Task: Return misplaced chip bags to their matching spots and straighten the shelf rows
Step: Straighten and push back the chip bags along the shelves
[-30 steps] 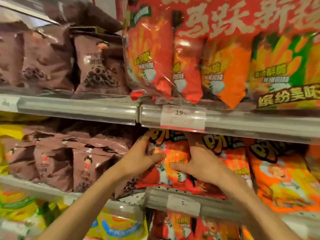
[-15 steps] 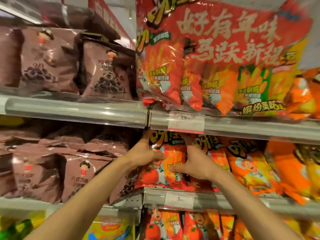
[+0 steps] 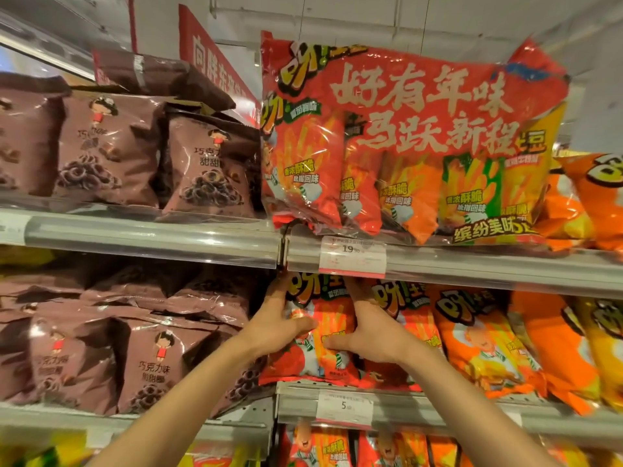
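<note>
The person's left hand (image 3: 281, 326) and right hand (image 3: 365, 335) clasp a red chip bag (image 3: 318, 332) from either side, thumbs laid across its front and fingers reaching up behind its edges toward the shelf rail above. The bag stands at the left end of the red and orange row on the middle shelf (image 3: 421, 404), its bottom edge near the shelf lip above a price tag (image 3: 344, 406). The step looks like seating and squaring this bag in its row; doing it well probably means pushing it straight back with even pressure from both sides, keeping it upright, its face forward and its base behind the lip, and not squeezing so hard that the air-filled bag crumples. Just to its right leans a second red bag (image 3: 401, 318), partly hidden by the right hand, then orange bags (image 3: 482, 338) that tilt and overlap; these crowd the slot and may need nudging aside. To the left, brown chocolate-ring bags (image 3: 158, 358) slump close against the divide and one seems to lean under the red bag's corner, so it could snag. The upper shelf rail (image 3: 472, 264) hangs low over the bag's top, leaving little headroom, and a large multipack (image 3: 414, 146) sits on it directly above.
</note>
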Demonstrator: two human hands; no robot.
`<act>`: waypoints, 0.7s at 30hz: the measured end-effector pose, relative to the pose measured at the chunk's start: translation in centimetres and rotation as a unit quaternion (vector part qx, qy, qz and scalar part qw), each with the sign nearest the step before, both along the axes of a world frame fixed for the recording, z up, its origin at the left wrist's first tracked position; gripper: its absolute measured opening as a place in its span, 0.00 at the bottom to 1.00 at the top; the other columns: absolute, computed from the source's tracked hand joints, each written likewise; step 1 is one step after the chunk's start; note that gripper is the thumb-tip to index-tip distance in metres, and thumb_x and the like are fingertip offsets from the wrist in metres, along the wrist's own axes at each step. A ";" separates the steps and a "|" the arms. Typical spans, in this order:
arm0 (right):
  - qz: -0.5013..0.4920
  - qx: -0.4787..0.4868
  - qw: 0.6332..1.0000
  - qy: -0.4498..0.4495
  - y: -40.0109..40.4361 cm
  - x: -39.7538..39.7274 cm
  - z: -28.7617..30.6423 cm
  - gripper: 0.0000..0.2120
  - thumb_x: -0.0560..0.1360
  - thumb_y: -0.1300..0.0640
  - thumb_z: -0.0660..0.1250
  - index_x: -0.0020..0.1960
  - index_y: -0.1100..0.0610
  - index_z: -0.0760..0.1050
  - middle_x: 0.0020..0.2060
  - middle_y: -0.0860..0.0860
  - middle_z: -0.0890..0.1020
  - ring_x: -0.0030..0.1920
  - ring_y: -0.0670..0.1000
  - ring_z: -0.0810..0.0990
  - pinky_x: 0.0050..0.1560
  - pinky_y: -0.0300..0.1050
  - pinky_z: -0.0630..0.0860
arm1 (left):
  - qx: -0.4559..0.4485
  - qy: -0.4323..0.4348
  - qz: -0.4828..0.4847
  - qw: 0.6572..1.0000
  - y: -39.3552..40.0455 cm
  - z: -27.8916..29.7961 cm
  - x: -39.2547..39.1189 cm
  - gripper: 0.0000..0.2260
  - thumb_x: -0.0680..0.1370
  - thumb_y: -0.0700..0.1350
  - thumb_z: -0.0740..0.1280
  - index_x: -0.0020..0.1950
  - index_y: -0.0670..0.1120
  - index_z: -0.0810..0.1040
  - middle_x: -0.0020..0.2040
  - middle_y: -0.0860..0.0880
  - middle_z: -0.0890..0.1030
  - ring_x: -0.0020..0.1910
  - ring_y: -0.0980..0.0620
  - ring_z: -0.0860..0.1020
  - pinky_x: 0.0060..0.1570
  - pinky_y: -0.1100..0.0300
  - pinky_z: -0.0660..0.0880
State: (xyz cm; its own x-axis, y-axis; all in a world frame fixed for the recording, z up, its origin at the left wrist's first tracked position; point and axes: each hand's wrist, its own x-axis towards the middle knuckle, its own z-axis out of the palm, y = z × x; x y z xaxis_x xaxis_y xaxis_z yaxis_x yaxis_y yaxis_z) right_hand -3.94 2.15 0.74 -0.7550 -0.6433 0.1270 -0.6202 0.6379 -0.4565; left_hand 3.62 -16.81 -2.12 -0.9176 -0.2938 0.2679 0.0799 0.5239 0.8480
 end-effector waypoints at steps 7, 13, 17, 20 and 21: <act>-0.043 0.000 0.979 0.197 -0.5 0.7 -1.8 0.21 0.84 0.43 0.52 0.55 0.57 0.77 0.56 0.59 0.79 0.58 0.60 0.77 0.58 0.51 0.73 | -0.035 0.081 0.063 0.994 1.5 -1.9 0.3 0.23 0.84 0.54 0.55 0.78 0.62 0.54 0.76 0.53 0.61 0.63 0.61 0.69 0.67 0.57 0.65; -0.041 0.090 0.953 0.288 -0.5 -1.3 -3.9 0.29 0.83 0.39 0.42 0.65 0.54 0.75 0.65 0.59 0.77 0.68 0.61 0.72 0.73 0.59 0.60 | -0.049 0.103 0.081 0.990 2.3 -1.5 -1.4 0.20 0.85 0.45 0.53 0.76 0.57 0.59 0.79 0.50 0.57 0.78 0.49 0.57 0.71 0.58 0.59; -0.030 0.086 0.947 0.310 -0.4 -1.5 -4.2 0.30 0.83 0.39 0.41 0.74 0.52 0.68 0.75 0.57 0.68 0.75 0.60 0.64 0.77 0.59 0.48 | -0.051 0.110 0.098 0.988 2.0 -2.5 -2.3 0.21 0.85 0.47 0.52 0.78 0.56 0.56 0.79 0.56 0.53 0.79 0.54 0.51 0.70 0.63 0.53; -0.022 0.068 0.947 0.313 -0.4 -1.5 -4.3 0.29 0.84 0.39 0.41 0.76 0.52 0.65 0.77 0.56 0.64 0.78 0.58 0.58 0.78 0.57 0.39 | -0.105 0.100 0.100 0.984 1.2 -3.5 -3.2 0.22 0.85 0.46 0.49 0.80 0.55 0.56 0.81 0.57 0.47 0.79 0.58 0.43 0.75 0.61 0.45; -0.019 0.067 0.948 0.310 -0.4 -1.4 -4.3 0.29 0.84 0.39 0.42 0.78 0.51 0.61 0.78 0.56 0.62 0.79 0.57 0.56 0.77 0.56 0.36 | -0.127 0.096 0.101 0.982 1.0 -3.8 -3.4 0.21 0.85 0.46 0.49 0.80 0.54 0.56 0.81 0.56 0.46 0.79 0.58 0.42 0.76 0.60 0.44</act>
State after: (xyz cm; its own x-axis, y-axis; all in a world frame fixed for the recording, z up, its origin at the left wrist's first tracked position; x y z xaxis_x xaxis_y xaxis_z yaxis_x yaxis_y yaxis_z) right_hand -5.38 1.78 -3.58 -0.5854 -0.6588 0.4725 -0.7180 0.6920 0.0753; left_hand 0.22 -15.85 -5.97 -0.7730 -0.3661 0.5182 0.0982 0.7379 0.6677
